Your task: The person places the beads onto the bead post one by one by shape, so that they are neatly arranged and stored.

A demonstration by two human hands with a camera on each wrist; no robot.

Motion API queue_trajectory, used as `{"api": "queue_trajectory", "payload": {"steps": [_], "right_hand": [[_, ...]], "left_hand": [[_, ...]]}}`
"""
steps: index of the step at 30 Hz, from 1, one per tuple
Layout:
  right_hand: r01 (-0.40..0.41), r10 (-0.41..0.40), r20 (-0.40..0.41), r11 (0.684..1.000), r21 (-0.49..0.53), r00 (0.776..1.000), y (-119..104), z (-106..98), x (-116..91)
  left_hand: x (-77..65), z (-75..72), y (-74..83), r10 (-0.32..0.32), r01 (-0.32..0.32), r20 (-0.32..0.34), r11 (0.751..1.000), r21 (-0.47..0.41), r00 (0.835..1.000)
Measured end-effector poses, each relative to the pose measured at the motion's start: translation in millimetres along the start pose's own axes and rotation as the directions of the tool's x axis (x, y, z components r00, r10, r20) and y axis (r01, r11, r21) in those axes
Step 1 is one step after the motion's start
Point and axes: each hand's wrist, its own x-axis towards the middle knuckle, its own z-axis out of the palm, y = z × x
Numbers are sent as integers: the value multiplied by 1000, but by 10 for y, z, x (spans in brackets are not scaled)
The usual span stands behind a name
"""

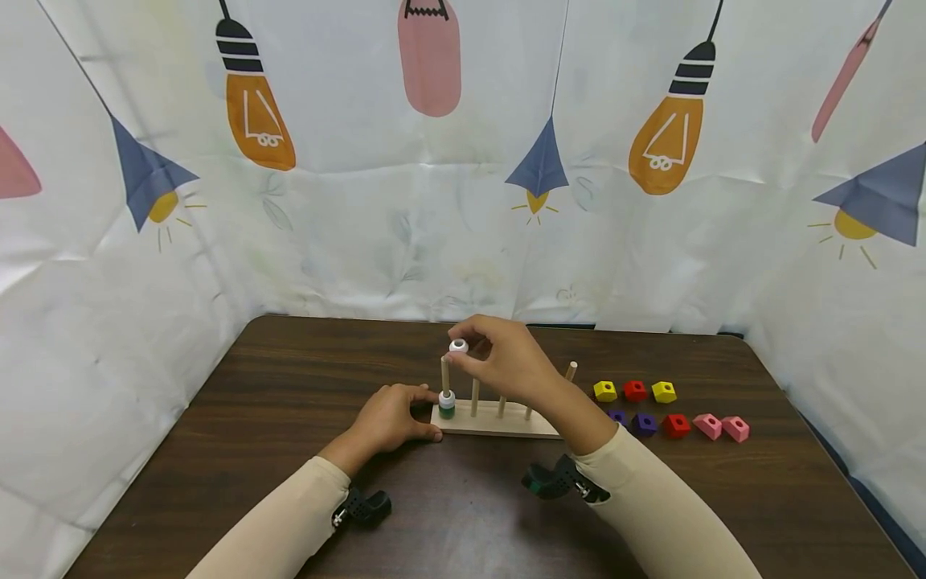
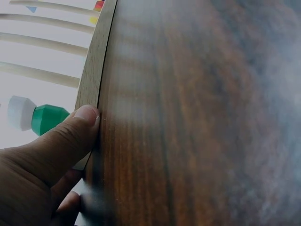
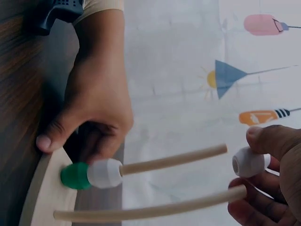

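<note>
A wooden peg board [image 1: 485, 421] with several upright pegs lies on the table. On its leftmost peg a green bead [image 3: 74, 176] sits at the bottom with a white bead [image 3: 104, 173] stacked over it. My left hand [image 1: 391, 418] grips the board's left end, thumb on the near edge and fingers behind. Above that same peg, my right hand [image 1: 506, 358] pinches a second white bead [image 3: 249, 161] between thumb and fingers. In the right wrist view this bead is just off the peg's tip, its hole facing the peg.
Right of the board are two rows of beads: yellow [image 1: 604, 392], red [image 1: 635, 391], purple [image 1: 644, 425] and pink [image 1: 736, 429]. The right forearm passes over the board's right end. A printed cloth [image 1: 463, 241] hangs behind the table.
</note>
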Motion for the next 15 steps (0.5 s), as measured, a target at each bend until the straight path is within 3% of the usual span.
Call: {"api": "queue_trajectory", "payload": {"steps": [5,15], "right_hand": [[-12,14,-49,999,36,999,-32,94,17],[-53,54,-80,998,14,995,-105,199,1]], "left_hand": [[0,5,0,1,-1,-3,1000,-4,1000],[-1,3,-9,5,-5,-6,1000,-28,1000]]}}
